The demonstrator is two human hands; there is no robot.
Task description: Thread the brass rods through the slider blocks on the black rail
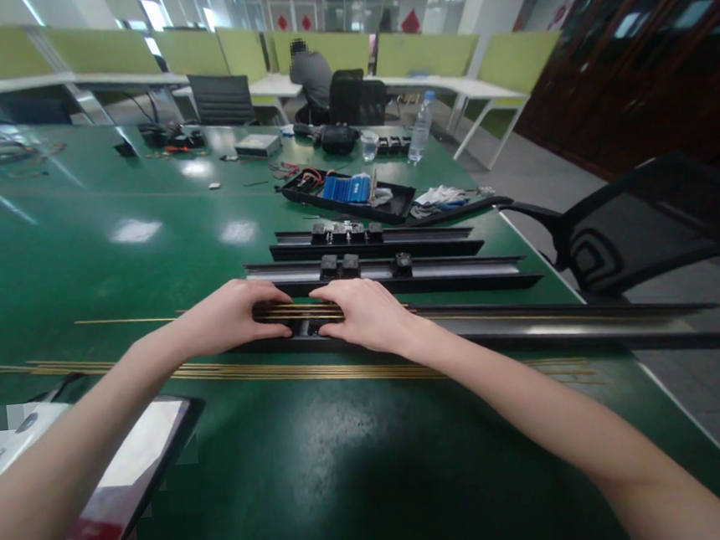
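A long black channel rail (pixel 567 332) lies across the green table and sticks out past its right edge. Thin brass rods (pixel 300 310) run along the rail between my hands. My left hand (pixel 231 315) grips its left part, thumb on the near edge and fingers at the far edge. Close beside it, my right hand (pixel 367 315) spans the rail the same way. The fingertips on the far side are partly hidden. More brass rods (pixel 318 370) lie loose on the table just in front. Behind my hands rest two shorter black rails (pixel 473 267) (pixel 426 235) carrying small black blocks.
Farther back are a black tray (pixel 396 208) with a blue part and wires, gloves (pixel 439 200) and a water bottle (pixel 422 130). A clipboard (pixel 155 456) lies front left. An office chair (pixel 652 228) stands at the right; a seated person (pixel 314 76) is far off.
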